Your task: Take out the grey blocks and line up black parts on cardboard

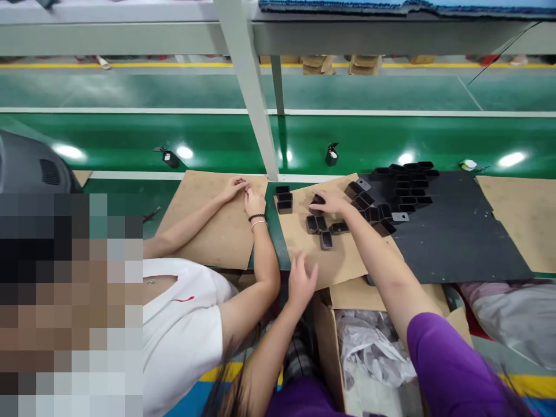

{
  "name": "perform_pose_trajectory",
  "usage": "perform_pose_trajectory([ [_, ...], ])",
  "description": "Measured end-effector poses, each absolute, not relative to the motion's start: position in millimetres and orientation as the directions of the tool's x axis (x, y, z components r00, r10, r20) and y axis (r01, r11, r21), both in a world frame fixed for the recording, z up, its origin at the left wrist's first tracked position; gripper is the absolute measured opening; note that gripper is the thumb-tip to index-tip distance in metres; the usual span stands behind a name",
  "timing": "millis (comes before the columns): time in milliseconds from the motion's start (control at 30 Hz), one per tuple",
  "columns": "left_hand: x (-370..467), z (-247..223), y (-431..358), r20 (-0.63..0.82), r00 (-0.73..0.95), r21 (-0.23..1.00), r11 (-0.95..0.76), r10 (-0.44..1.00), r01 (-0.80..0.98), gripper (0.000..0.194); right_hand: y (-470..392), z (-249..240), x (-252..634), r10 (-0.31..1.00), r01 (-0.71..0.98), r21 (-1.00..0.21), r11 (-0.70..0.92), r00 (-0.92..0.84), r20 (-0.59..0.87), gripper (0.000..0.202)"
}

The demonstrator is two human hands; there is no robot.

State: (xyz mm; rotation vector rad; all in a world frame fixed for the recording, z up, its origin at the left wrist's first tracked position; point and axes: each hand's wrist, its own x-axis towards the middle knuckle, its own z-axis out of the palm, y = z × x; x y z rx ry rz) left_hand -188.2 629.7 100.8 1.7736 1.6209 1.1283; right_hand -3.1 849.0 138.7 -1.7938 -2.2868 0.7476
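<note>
- Black box at the fingers of the person's right hand, over the far part of the middle cardboard sheet; whether it rests on the sheet or is lifted is hard to tell.
- Right hand: thumb and fingers closed around the box, grasping it from the right side, the arm reaching forward out of a purple sleeve.
- Left hand: released, holding nothing, fingers loosely curved and a little blurred, over the near left edge of the same sheet.
- Loose boxes, also black, lie on the sheet between the two hands, some touching side by side.
- Pair of boxes at the far left corner of the sheet, one just behind the other, left of the right hand.
- Large group of boxes to the right, packed closely, mostly on a black sheet and spilling onto the cardboard; a grey tab sticks out beside them.
- Open carton below the table edge, in front of the person, with crumpled clear plastic inside.
- Co-worker in a white shirt at the left, hands together over the left cardboard sheet, a dark and a light bracelet on one wrist; what those fingers hold is too small to tell.
</note>
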Motion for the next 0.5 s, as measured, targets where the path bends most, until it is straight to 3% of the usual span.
perform_pose_trajectory([
  [67,-168,101,671,0.207,-0.113,0.793,-0.099,0.972,0.601,0.040,839,133,-12,0.944,0.889,-0.439,0.131,-0.247,-0.220,0.068],
  [167,-143,108,718,0.113,-0.139,0.761,0.005,0.984,0.649,0.048,828,132,-19,0.956,0.916,-0.398,0.060,-0.167,-0.240,0.063],
  [267,-129,120,742,-0.047,-0.100,0.660,0.106,0.994,0.743,0.034,819,137,-11,0.972,0.932,-0.361,-0.022,-0.064,-0.224,0.058],
  [400,-128,127,757,-0.106,-0.073,0.622,0.124,0.992,0.773,0.013,806,146,5,0.975,0.935,-0.347,-0.075,-0.004,-0.223,0.057],
  [500,-138,125,768,-0.123,-0.084,0.629,0.143,0.989,0.764,0.017,796,151,8,0.976,0.926,-0.369,-0.077,-0.005,-0.217,0.056],
])
